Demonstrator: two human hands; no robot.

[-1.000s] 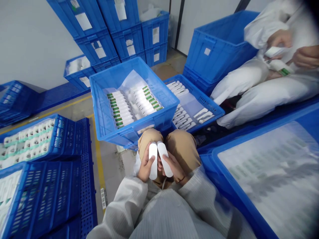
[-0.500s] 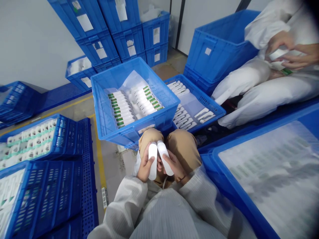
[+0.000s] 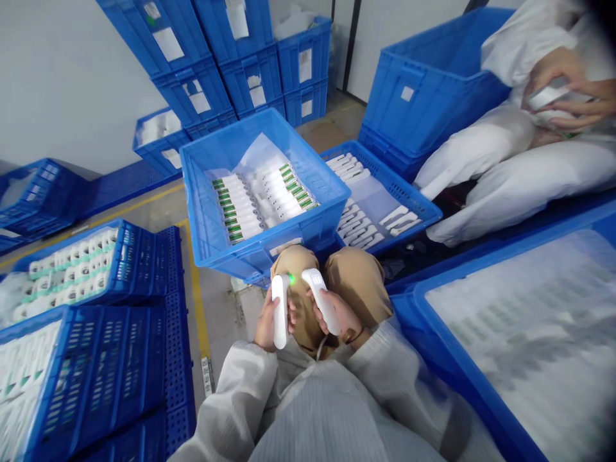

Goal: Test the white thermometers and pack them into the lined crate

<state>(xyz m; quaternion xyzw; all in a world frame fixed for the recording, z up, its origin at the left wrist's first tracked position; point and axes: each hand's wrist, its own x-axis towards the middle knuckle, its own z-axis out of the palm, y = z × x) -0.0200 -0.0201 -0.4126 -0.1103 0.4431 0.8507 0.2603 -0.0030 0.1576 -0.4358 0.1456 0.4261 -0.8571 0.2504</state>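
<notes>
My left hand (image 3: pixel 265 326) is closed around a white handheld thermometer (image 3: pixel 280 314), and a green light glows beside its upper end. In my right hand (image 3: pixel 342 313) is a second white thermometer (image 3: pixel 321 300), its small display lit near the top. Both are held upright over my knees, apart from each other. Just beyond my knees stands a deep blue crate (image 3: pixel 269 247) with two rows of similar white pieces bearing green labels, lying on a white sheet.
A shallow blue tray (image 3: pixel 423 215) of white parts sits right of the crate. Filled blue baskets (image 3: pixel 120 269) stand at left, a large blue crate (image 3: pixel 421 314) at right. Stacked crates (image 3: pixel 250 70) rise behind. A co-worker's hands (image 3: pixel 568 90) hold a white piece at upper right.
The two thermometers have moved apart, the left one further left. They have turned, so a green light and a lit display now show.
</notes>
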